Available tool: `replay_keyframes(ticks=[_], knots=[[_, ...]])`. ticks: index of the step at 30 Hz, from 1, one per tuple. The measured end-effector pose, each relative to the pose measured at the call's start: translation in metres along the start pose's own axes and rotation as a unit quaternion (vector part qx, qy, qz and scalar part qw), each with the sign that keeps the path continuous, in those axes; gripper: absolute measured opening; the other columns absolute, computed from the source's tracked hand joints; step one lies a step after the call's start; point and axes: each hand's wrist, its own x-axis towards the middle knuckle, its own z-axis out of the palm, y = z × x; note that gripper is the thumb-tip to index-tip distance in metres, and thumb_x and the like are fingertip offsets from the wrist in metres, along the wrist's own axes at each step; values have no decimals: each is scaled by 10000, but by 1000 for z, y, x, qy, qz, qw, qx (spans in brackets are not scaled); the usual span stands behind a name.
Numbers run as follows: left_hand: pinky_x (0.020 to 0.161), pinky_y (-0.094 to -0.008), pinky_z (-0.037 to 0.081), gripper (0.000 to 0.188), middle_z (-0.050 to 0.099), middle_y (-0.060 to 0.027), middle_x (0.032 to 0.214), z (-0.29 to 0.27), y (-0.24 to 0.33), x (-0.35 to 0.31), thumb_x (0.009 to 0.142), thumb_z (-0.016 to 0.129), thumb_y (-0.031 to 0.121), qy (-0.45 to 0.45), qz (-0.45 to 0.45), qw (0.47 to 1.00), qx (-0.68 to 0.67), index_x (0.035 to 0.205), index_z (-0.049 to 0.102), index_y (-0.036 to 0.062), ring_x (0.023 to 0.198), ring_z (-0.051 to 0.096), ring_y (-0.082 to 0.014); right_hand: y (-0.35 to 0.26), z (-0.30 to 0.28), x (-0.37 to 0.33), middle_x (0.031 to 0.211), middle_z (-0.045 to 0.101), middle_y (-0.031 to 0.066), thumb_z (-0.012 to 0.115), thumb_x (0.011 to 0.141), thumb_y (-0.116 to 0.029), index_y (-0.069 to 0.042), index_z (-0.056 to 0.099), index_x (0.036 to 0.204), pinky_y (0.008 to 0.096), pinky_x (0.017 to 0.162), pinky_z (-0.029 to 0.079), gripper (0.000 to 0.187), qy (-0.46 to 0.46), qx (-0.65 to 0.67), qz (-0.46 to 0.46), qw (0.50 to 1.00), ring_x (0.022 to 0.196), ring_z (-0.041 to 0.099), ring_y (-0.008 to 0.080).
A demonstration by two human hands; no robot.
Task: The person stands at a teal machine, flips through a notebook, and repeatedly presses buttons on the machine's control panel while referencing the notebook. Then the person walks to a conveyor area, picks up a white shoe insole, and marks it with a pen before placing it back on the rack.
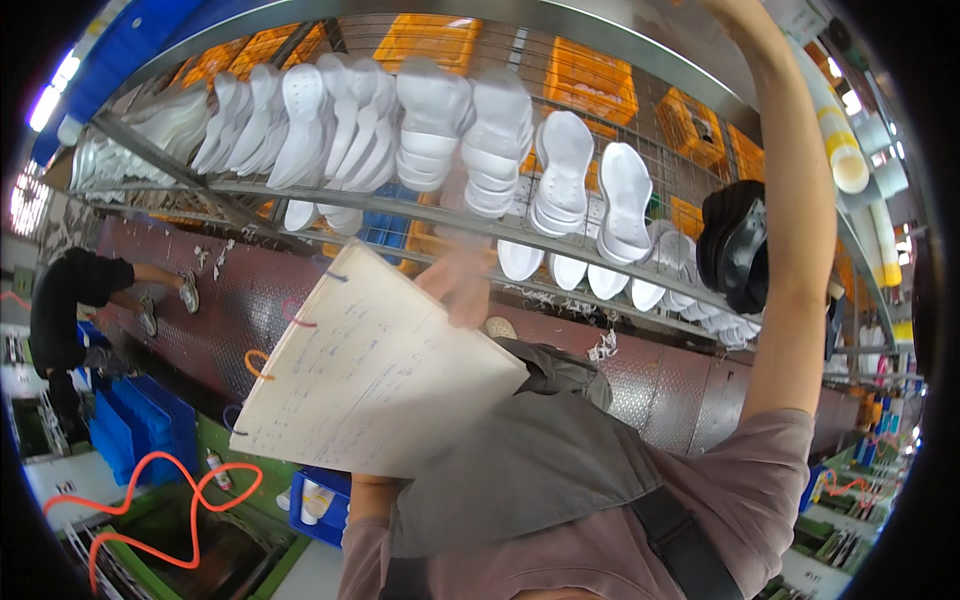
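Note:
A ring-bound notebook [370,370] with handwriting on its open page lies tilted across my left forearm. My left hand [462,285], smeared by motion, is closed on its far edge; part of that arm is hidden under the pages. My right arm stretches up along the right side, and my right hand [738,8] is cut off by the top edge, near the rack's upper metal rail [640,50]. Beyond the notebook, white shoe soles [563,170] stand in leaning stacks on a wire rack. Black soles [738,245] stand beside my right arm.
Orange crates [592,85] show behind the rack's wire mesh. A bent-over person [75,310] in dark clothes is at the left. Blue bins [145,425] and a coiled orange hose [150,510] are by the green machine. White scraps lie on the reddish metal floor [250,275].

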Motion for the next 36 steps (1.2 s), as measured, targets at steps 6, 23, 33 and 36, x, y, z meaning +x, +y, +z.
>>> replay_keyframes(ticks=[6,23,33,36], knots=[[609,-270,379,336,521,31,665,67,11,7,1126,386,304,325,-99,908,246,1313,524,61,711,449,-129,60,-48,-20,906,628,23,673,906,-60,-56,572,1069,268,684,500,192,76,271,-52,958,782,615,125],[633,-237,396,276,531,40,635,74,-3,73,1118,432,335,311,-188,897,250,1233,517,99,738,498,-97,170,39,-316,871,729,122,751,899,-137,-87,629,903,354,677,527,131,218,-6,-69,973,739,676,234],[618,-247,399,257,548,7,624,58,-43,101,1097,505,290,375,-230,861,256,1191,557,56,715,504,-111,296,214,-358,1347,549,86,713,959,-481,-126,456,1284,498,928,534,546,133,448,546,695,1152,569,239],[609,-250,392,257,562,2,630,59,-50,100,1094,515,286,383,-225,852,277,1175,564,47,700,502,-112,298,222,-348,1411,461,87,717,941,-516,-164,442,1296,633,993,472,571,107,486,576,649,1300,465,266]])
